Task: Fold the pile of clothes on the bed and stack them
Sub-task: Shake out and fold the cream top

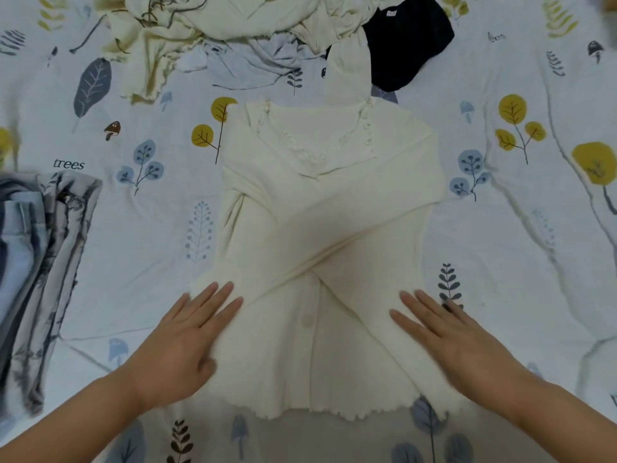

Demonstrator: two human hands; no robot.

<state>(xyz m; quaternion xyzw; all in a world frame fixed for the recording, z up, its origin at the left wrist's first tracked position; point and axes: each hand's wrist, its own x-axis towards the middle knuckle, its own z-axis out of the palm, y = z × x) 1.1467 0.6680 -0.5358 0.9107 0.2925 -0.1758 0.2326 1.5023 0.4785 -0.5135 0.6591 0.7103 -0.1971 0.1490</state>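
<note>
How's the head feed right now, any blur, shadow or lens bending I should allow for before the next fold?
Head view: both hands, left hand and right hand, are a little motion-smeared; the cream cardigan is evenly lit and sharp, with soft shadow below its hem; wide-angle bending curves the bedsheet pattern toward the edges; the top right corner is blurred.

Left grip [187,332] flat, fingers straight, right grip [447,342] flat, fingers spread, forearms angled inward

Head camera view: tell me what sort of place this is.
Most likely a bedroom, on a bed. A printed bedsheet covers the whole surface, a cream cardigan lies spread on it under both hands, and an unfolded clothes pile sits beyond, with folded clothes at the left.
</note>
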